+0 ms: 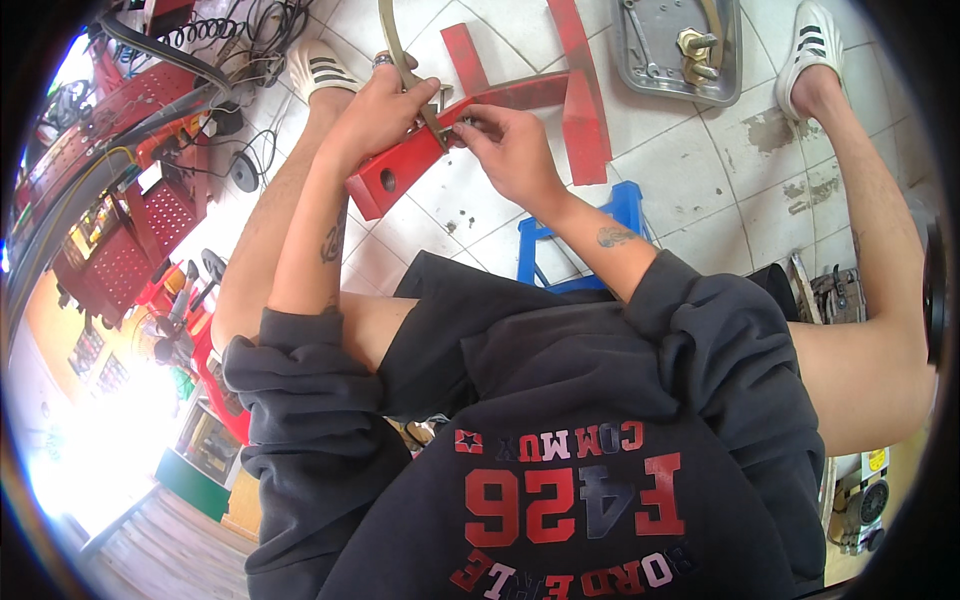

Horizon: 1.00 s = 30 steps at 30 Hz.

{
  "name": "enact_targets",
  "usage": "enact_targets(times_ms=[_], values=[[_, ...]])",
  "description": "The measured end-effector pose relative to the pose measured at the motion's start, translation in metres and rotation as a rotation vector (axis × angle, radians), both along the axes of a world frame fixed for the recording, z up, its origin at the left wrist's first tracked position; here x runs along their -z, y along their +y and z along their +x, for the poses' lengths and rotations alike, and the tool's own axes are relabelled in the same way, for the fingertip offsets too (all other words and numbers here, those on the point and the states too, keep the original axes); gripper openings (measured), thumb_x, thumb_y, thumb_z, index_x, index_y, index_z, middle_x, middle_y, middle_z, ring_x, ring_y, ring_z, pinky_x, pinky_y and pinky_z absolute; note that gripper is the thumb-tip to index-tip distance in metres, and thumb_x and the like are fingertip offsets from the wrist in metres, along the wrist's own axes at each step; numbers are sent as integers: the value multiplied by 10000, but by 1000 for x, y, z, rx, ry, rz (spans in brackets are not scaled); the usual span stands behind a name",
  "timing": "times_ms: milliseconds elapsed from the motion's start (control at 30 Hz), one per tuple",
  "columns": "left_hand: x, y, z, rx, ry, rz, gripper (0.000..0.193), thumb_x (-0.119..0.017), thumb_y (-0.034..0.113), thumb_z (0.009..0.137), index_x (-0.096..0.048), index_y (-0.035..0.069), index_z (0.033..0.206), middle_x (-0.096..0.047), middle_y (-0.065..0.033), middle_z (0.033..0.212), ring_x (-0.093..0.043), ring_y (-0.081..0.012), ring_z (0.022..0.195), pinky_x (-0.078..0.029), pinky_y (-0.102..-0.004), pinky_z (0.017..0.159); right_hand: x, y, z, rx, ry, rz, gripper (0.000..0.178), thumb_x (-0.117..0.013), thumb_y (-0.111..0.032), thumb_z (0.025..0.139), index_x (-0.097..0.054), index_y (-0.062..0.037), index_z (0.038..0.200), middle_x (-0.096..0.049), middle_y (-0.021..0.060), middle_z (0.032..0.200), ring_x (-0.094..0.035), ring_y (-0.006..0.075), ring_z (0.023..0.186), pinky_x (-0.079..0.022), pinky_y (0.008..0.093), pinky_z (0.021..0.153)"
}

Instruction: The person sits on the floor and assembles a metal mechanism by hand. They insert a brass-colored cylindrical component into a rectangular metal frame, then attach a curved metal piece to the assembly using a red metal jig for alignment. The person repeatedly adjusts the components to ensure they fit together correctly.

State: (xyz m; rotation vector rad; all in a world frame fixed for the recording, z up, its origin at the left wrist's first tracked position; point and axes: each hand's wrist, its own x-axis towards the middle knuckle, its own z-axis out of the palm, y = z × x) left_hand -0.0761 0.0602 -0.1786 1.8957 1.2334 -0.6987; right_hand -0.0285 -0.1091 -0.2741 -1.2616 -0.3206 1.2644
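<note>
A red metal frame [534, 93] made of square bars stands on the tiled floor in front of me. Its near bar has a round hole in the end. My left hand [385, 110] is wrapped round a curved, dull brass-coloured metal strip [394, 35], whose lower end meets the top of that bar. Just right of this end, my right hand [512, 152] has thumb and fingertips pinched together. What they pinch is small and mostly hidden; I cannot make out its kind.
A grey metal tray [732, 88] at the far right holds wrenches [641, 38] and large bolts [697, 42]. Close before me stands a blue plastic stool [627, 207]. Red perforated racks [150, 222] with cables and tools fill the left side. My legs flank the work.
</note>
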Motion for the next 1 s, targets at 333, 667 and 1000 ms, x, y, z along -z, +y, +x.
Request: enact_targets(times_ms=[333,667,1000], values=[[0,-3,-1,-62,-90,-3,584,-582,350,959,-468,-124,1280,-658,-237,1076,-668,-283,1005,-527,-341,835,1,-8,0,-43,-378,-2,194,-645,-78,925,-673,65,1053,-713,161,793,-681,146,707,-520,278,672],[10,3,-8,-5,-28,26,612,-631,367,937,-478,-121,1274,-645,-236,1118,-667,-276,1011,-514,-326,872,1,-7,-1,55,-169,57,179,-640,-73,933,-678,76,1025,-731,140,834,-685,132,746,-537,267,697],[11,-2,-7,2,-48,105,571,-708,431,887,-584,-3,1236,-728,-95,993,-707,-178,861,-544,-272,773,24,-10,-8,78,-33,-39,205,-631,-59,929,-674,114,1031,-737,166,904,-714,147,805,-557,257,712]])
